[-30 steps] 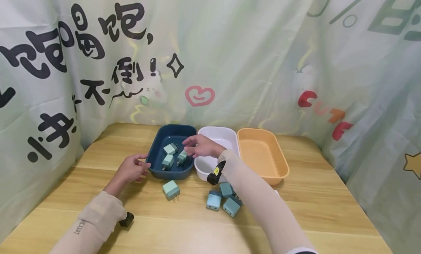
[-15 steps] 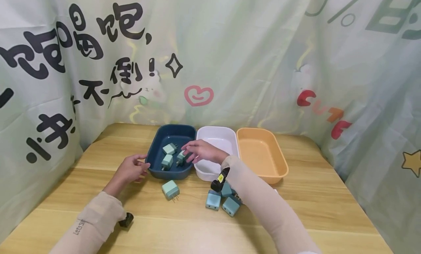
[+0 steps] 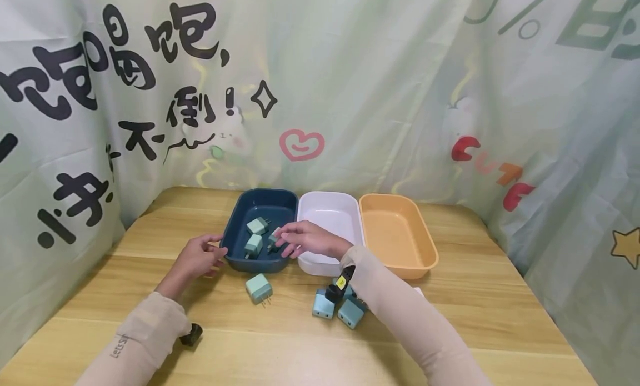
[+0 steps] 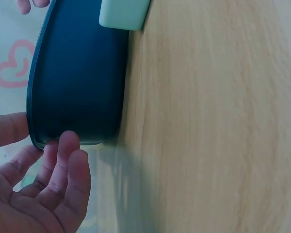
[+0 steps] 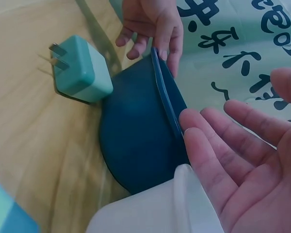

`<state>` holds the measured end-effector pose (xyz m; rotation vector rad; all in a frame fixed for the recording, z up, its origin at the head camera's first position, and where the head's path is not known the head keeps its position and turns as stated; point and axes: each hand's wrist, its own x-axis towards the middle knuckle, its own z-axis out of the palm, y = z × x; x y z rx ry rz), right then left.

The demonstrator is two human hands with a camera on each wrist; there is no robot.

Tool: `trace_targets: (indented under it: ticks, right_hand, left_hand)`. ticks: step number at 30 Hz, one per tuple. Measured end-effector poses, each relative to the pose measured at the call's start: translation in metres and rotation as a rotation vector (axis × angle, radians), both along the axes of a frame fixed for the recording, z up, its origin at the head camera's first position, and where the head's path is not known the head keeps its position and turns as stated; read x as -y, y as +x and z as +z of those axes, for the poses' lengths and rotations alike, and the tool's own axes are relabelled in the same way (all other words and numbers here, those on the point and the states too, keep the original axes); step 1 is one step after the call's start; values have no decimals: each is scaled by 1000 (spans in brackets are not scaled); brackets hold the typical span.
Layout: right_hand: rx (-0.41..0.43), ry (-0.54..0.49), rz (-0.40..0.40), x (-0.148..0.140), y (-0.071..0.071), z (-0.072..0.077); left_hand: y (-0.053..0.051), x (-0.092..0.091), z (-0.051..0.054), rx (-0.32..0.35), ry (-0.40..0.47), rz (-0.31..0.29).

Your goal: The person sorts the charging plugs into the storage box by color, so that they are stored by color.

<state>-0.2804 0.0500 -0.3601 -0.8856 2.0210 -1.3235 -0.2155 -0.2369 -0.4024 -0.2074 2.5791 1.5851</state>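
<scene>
In the head view my left hand [image 3: 199, 256] rests its fingertips against the left side of the dark blue bin [image 3: 229, 230]. Its fingers are loosely bent and touch the rim, as the left wrist view also shows. My right hand [image 3: 312, 239] hovers over the border between the blue bin and the white bin [image 3: 330, 200], fingers extended and holding nothing. Inside the blue bin lie pale green chargers, such as one charger [image 3: 254, 245] near the front and another charger [image 3: 257, 226] behind it. A third is partly hidden by my right fingers.
On the wooden table [image 3: 260, 347], a mint plug charger [image 3: 259, 287] lies in front of the blue bin. Blue chargers [image 3: 324, 305] sit clustered before the white bin, partly behind my right wrist camera. An orange bin [image 3: 397, 230] stands at the right.
My right hand has drawn slightly toward me and to the right from the charger in the blue bin, its fingers spreading. The left hand stays where it was.
</scene>
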Motion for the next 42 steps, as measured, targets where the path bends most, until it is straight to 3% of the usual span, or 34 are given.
trace_targets:
  ticks: [15,27,36,42]
  right_hand:
    - [21,-23,67,0,22,-6]
    - [-53,53,104,1,34,-15]
    - [-53,121,127,2,41,-22]
    - [-129,208,156,5,43,-22]
  left_hand:
    - [-2,2,0,16,1,5]
    - [0,1,2,12,-1,-3]
    - [0,1,2,7,-1,-10]
    - [-1,1,0,11,-14,-3]
